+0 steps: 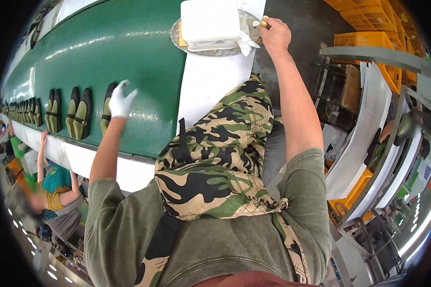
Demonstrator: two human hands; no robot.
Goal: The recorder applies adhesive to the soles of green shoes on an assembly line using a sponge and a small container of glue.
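My left hand [121, 101], in a white glove, is over an olive-green flat shoe [106, 115] with a dark strap. Its thumb and fingers are spread apart, and it partly covers the shoe. My right hand [276, 36] is bare apart from yellowish coverings at the fingertips. Those fingertips are pinched around something small and pale, too small to name, at the edge of a round grey tray [177, 40]. On that tray sits a white box-shaped container [209, 24], with a crumpled white cloth [246, 44] beside it. Left of my gloved hand stand more green shoes [82, 115] in pairs.
The shoes rest on a green conveyor belt [148, 62] with a white border [215, 81]. Farther left, a row of shoes [26, 110] continues. Another person [57, 191] stands along the belt. Yellow crates [364, 45] and metal racks [378, 57] are on the right.
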